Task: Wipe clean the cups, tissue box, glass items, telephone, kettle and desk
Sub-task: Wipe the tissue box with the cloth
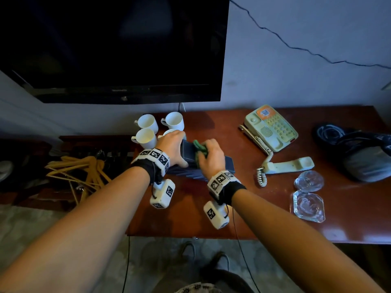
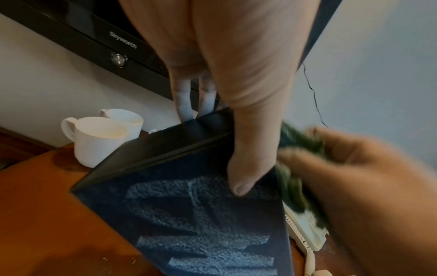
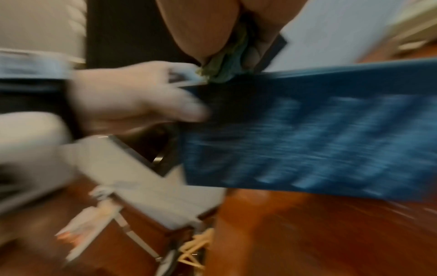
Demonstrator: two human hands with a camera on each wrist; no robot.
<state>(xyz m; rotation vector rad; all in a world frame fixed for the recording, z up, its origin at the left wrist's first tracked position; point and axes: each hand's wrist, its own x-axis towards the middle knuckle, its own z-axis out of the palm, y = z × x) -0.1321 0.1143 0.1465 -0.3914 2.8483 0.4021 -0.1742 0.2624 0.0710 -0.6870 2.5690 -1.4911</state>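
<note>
A dark blue tissue box [image 1: 229,163] [image 2: 208,220] [image 3: 307,134] stands tilted on the red-brown desk [image 1: 254,212]. My left hand [image 1: 172,150] [image 2: 238,112] grips its left end, thumb on the patterned side and fingers over the far edge. My right hand [image 1: 210,154] [image 2: 354,177] holds a green cloth [image 1: 200,148] [image 2: 295,186] [image 3: 224,69] bunched against the top of the box. Several white cups [image 1: 148,130] [image 2: 99,138] stand just left of the box. The right wrist view is blurred.
A pale telephone [image 1: 271,127] sits at the back right, its handset [image 1: 289,164] lying off the cradle. Two glass items [image 1: 309,194] lie near the right front. A dark bag [image 1: 359,153] fills the far right. A black TV [image 1: 114,49] hangs above; wooden hangers [image 1: 80,174] lie left.
</note>
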